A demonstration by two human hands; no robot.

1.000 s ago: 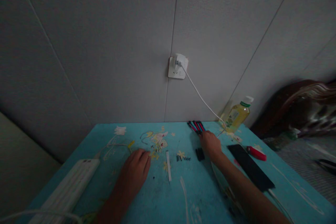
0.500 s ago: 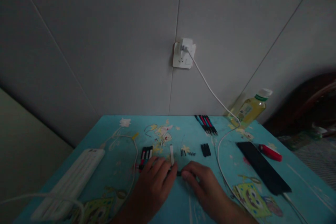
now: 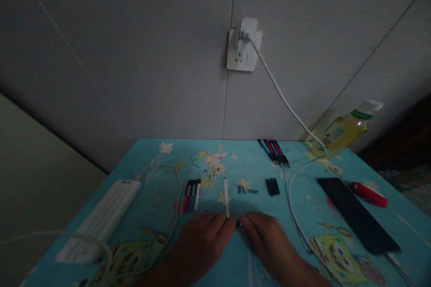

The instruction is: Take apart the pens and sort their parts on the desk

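Both my hands meet near the front middle of the table, with a small black pen part [image 3: 239, 223] between the fingertips. My left hand [image 3: 210, 238] closes on its left end, and my right hand [image 3: 269, 238] pinches the right end. Most of the piece is hidden by fingers. Just beyond the left fingertips lie slim pale pen refills [image 3: 226, 195]. Red, blue and white pen barrels with dark ends [image 3: 191, 196] lie side by side to the left. Small metallic pen pieces [image 3: 247, 189] and black rubber-like grips [image 3: 272, 186] rest beyond my right hand.
Several pens [image 3: 274, 152] lie near the wall. A leaning bottle of yellow liquid [image 3: 343, 132] stands at the back right. A dark flat slab [image 3: 358, 215], a red-handled object [image 3: 369, 194] and a white cable [image 3: 291, 193] are right; a power strip [image 3: 99, 219] is left.
My hands have come closer together, covering more of the black part. The left hand has moved away from the barrels, which now show fully. The camera view has shifted.
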